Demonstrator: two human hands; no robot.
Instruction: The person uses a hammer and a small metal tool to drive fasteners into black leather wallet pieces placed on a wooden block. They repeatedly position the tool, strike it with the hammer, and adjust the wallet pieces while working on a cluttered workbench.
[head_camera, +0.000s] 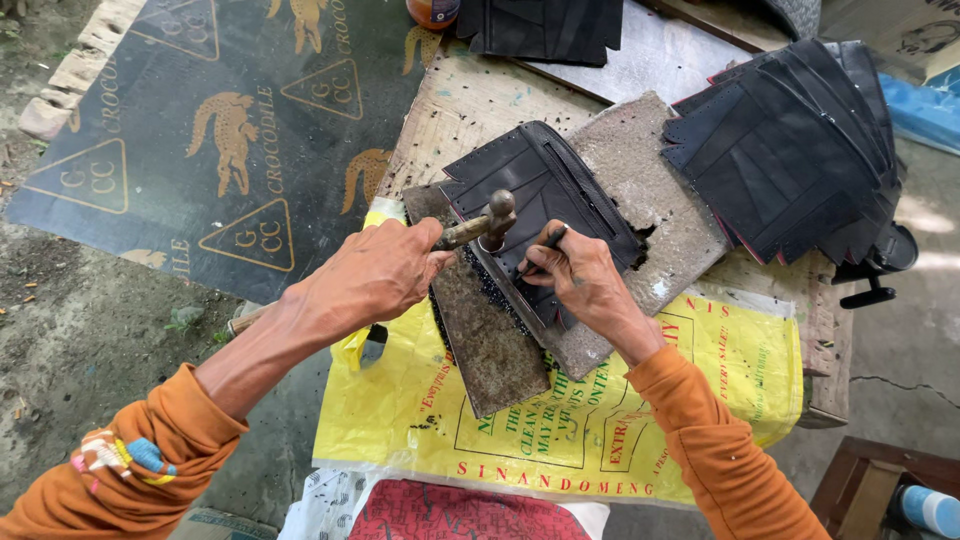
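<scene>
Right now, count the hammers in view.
1: the hammer in the left hand, its head over the black leather piece. Others may be hidden.

It is daytime and the light is soft and even, like in the shade. Far to the right, a bright patch of sun falls on the floor (925, 215) and looks washed out. The hands throw only faint shadows. The black leather pieces (790, 150) are so dark that their folds are hard to see. The yellow sack (600, 420) looks bright and clear. The middle is sharp. At the edges things bend and stretch, and the near sleeves look a bit soft.
</scene>
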